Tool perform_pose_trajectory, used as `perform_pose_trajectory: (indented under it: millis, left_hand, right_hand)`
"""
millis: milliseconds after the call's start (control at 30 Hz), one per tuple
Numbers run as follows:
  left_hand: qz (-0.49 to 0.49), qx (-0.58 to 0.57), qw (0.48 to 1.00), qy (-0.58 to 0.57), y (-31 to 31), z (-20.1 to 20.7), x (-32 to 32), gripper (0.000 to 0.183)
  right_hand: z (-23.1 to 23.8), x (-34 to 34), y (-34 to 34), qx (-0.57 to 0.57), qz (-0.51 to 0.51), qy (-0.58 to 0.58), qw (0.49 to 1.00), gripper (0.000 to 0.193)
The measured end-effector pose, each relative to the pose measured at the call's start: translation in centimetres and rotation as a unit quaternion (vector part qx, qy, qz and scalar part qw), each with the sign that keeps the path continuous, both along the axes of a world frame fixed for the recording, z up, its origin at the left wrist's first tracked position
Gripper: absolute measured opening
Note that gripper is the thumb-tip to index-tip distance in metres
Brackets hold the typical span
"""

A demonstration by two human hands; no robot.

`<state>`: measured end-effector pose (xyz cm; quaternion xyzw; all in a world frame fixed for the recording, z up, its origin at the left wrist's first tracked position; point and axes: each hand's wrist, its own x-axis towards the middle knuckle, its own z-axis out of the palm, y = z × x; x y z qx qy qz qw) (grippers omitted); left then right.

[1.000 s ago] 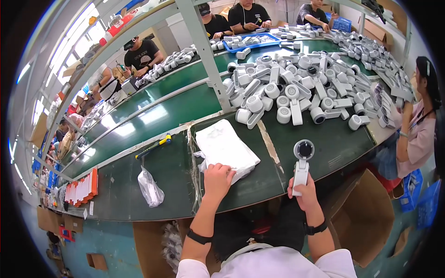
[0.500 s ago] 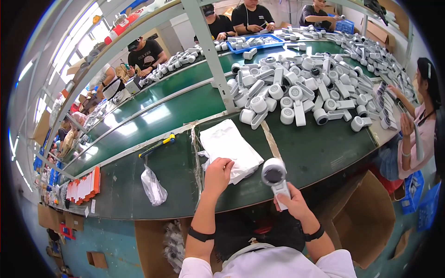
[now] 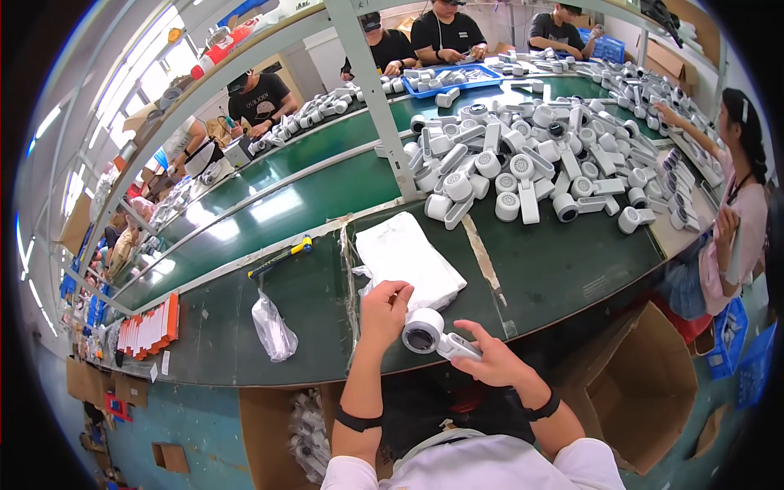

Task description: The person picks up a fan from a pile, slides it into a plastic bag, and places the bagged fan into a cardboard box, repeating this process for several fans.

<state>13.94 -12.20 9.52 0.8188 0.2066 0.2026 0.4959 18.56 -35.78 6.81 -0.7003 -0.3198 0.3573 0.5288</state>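
1. the right hand (image 3: 494, 363) is clenched round the handle of a white hair dryer (image 3: 433, 336), gripping low on the handle so the round head points toward the left hand and its dark grille faces up at the camera.
2. the left hand (image 3: 384, 309) rests at the edge of the stack of white bags (image 3: 408, 261), fingers curled, thumb side touching the dryer's head; whether it pinches a bag or only steadies the head cannot be told.
3. the dryer sits in the air just over the near edge of the green bench (image 3: 563, 269), close to the body, right beside the bag stack.
4. to do this well, it seems wise to keep the handle grip firm and low, leaving the head free for the left hand.
5. judged from the layout, lifting only the top bag would avoid dragging the stack.
6. further out lie a crumpled clear bag (image 3: 273, 331), a yellow-and-blue tool (image 3: 282, 256) and a heap of white dryers (image 3: 539, 163) on the far belt.
7. other people work along the far side and right edge.
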Motion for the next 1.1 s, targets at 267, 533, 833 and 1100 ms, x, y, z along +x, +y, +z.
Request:
perform_pose_trajectory:
  millis: [267, 533, 833, 1100]
  left_hand:
    - [0.022, 0.063, 0.993, -0.093, 1.1, -1.6, 0.0, 0.012]
    - [0.010, 0.103, 0.987, -0.120, 1.3, -2.2, 0.1, 0.014]
    - [0.038, 0.105, 0.990, -0.090, 0.8, -1.6, -0.1, 0.034]
    - [-0.046, 0.134, 0.988, 0.060, 0.4, -0.7, -1.9, 0.047]
  right_hand:
    - [0.2, 1.0, 0.2, -0.043, 0.007, -0.004, 0.999, 0.077]
    - [-0.4, 0.7, 0.5, 0.003, 0.013, -0.016, 1.000, 0.075]
    - [-0.6, 0.8, 0.4, 0.007, 0.000, -0.001, 1.000, 0.074]
    - [-1.0, 0.9, -2.2, -0.038, -0.005, 0.040, 0.998, 0.074]
